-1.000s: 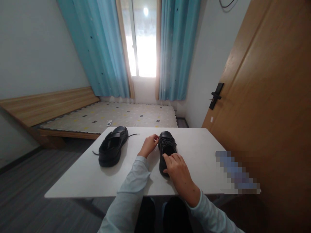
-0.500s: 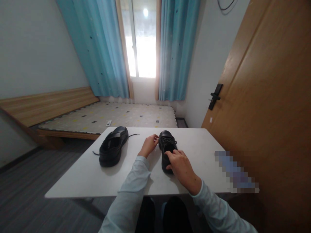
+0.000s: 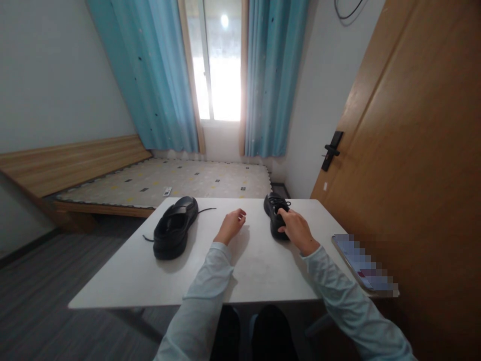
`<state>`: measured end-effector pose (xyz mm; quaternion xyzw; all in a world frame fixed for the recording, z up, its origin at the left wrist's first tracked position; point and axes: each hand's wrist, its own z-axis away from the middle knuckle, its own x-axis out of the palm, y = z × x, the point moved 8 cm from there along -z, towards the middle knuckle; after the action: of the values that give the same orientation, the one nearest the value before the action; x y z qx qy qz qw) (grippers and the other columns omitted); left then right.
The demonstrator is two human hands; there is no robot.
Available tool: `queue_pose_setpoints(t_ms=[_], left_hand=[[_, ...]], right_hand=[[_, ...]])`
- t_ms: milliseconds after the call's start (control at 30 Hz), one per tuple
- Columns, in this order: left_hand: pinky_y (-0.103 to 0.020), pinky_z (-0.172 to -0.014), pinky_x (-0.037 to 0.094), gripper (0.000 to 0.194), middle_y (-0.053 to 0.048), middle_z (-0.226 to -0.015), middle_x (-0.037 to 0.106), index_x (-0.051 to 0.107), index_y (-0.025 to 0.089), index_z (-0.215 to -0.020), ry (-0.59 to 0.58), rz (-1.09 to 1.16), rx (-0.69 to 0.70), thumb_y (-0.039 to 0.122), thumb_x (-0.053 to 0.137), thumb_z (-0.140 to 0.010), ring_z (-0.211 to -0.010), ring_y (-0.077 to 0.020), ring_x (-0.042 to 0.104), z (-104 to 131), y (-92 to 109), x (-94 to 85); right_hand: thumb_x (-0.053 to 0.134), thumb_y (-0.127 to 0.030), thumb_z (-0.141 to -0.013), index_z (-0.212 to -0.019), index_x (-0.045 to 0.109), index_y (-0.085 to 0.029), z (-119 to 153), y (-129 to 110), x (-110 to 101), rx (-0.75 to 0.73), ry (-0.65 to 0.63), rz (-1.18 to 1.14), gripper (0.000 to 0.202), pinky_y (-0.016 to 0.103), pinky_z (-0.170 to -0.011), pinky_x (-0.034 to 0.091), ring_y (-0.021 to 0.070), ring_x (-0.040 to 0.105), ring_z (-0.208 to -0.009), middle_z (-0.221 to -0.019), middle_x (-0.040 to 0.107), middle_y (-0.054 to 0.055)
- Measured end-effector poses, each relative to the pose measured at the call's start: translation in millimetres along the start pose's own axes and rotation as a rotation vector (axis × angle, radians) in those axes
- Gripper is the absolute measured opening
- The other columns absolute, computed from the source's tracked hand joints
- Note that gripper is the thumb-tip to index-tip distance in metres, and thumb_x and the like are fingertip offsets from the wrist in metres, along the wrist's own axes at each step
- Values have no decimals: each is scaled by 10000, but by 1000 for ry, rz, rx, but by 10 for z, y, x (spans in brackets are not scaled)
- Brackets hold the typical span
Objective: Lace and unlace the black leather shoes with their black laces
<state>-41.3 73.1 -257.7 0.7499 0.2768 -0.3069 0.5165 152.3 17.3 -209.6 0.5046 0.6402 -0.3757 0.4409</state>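
My right hand (image 3: 297, 229) grips a black lace-up shoe (image 3: 272, 209) by its heel end, the thumb at the opening and fingers on the side. That shoe is toward the back right of the white table (image 3: 255, 273), its toe pointing away from me, its laces tied in a bow. My left hand (image 3: 231, 224) is over the middle of the table, holding nothing, its fingers loosely curled and apart. To its left lies a second black shoe (image 3: 175, 228), with untied lace ends (image 3: 206, 209) trailing out on both sides.
A flat, partly blurred item (image 3: 363, 265) lies along the table's right edge. Beyond the table stands a bed (image 3: 210, 178) with a small white object (image 3: 167, 191) on it. A wooden door (image 3: 406, 150) is close on the right.
My right hand has carried the tied shoe away from me and to the right. My left hand has stayed in place, and the shoe is now apart from it.
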Motion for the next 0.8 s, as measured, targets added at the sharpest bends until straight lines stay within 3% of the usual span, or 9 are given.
queue_pose_setpoints(t_ms=[267,800], left_hand=[[-255,-771,494,208,-70,-867,709,656,161,-967,-3,-17,12,158,498,-832,-798,-157,661,-1,33,11],[-246,-776,486,211,-65,-883,708,649,164,-979,-20,-45,4,153,498,-832,-820,-155,658,11,39,14]], right_hand=[[689,-151,-728,-1123,547,-216,-188,657,174,157,2,55,425,260,-675,357,210,588,-846,-903,606,78],[670,-128,-753,-1136,530,-202,-315,1142,185,270,33,115,414,262,-637,372,223,597,-862,-929,609,114]])
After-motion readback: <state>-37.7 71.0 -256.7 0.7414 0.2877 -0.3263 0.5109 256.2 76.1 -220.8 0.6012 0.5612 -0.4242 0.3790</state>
